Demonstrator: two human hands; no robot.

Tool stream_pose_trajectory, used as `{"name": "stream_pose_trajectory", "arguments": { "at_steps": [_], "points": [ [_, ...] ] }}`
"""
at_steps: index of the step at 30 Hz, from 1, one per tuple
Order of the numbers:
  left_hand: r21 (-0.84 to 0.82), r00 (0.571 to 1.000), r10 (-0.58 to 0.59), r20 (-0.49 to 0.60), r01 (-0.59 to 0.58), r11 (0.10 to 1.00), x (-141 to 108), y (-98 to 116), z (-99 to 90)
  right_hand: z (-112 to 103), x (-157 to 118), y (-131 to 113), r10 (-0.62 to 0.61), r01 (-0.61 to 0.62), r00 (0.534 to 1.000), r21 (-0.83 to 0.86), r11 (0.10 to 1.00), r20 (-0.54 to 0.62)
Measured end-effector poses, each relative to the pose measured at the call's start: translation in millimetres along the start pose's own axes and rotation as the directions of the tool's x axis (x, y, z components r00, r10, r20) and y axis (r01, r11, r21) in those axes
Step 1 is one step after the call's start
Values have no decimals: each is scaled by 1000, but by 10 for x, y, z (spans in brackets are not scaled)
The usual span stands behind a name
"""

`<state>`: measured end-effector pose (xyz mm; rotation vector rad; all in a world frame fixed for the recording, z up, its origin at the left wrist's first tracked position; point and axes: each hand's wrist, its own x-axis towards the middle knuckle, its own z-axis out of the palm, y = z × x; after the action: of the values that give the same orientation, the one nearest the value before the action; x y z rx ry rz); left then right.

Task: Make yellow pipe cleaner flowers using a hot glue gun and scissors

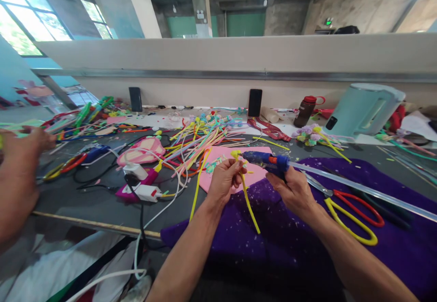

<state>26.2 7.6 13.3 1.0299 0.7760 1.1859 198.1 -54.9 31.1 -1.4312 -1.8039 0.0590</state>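
Pinched in my left hand is a yellow pipe cleaner piece, its stem hanging down and a small yellow curled head on top. My right hand grips a blue glue gun, with a long clear glue stick running out of its back to the right. The gun's nozzle is at the yellow head, close to my left fingertips; whether they touch is unclear. Under both hands lie a pink sheet with small pale green bits and a purple cloth.
Red-and-yellow-handled scissors lie right on the cloth. Pipe cleaners heap behind the sheet. A power strip with cables sits left. Another person's hand is at far left. A kettle and bottle stand at the back.
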Motion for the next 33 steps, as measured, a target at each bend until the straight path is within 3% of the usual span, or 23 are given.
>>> {"name": "stream_pose_trajectory", "arguments": {
  "at_steps": [13, 33],
  "points": [
    [-24, 1000, 9, 1, -9, 1000, 2, 7, -6, 7, 1, -4, -116, 116, 993, 16, 993, -32],
    [7, 1000, -9, 8, 9, 1000, 4, 7, -22, -3, 15, -15, -130, 132, 991, 55, 990, -34]
  ]
}}
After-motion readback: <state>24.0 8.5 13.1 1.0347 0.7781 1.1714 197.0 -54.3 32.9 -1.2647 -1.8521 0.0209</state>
